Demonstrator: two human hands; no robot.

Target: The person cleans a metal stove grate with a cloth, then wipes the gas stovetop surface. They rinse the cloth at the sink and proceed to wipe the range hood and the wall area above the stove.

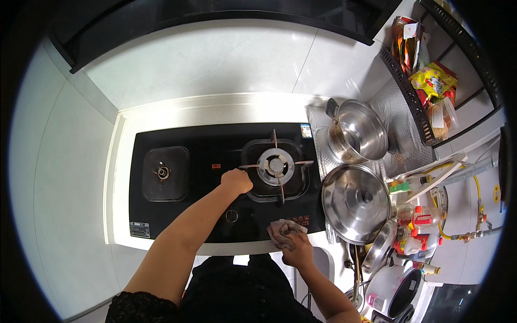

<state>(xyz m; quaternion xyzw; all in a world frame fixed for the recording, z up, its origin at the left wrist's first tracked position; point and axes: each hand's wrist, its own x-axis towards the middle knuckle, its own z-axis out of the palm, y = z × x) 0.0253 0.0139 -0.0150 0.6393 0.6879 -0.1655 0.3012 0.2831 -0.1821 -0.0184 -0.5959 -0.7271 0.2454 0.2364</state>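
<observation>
My left hand (237, 182) is closed in a fist over the black glass gas hob (215, 141), right beside the left prong of the pan support (280, 189). Its fingertips are hidden, so I cannot tell what it grips, if anything. That support stands around the silver right burner (276, 163). In my right hand (299, 251) is a crumpled pale cloth (281, 230), pressed against the hob's front right corner. On the left, a bare burner base (162, 172) sits in a square recess, with no pan support over it.
To the right stand a steel pot (362, 129) and a lidded steel pan (350, 207) on foil matting (406, 140). Several bottles (423, 217) and a white pot (385, 290) crowd beyond. A black rack (407, 97) holds food packets. The range hood (215, 17) overhangs the back.
</observation>
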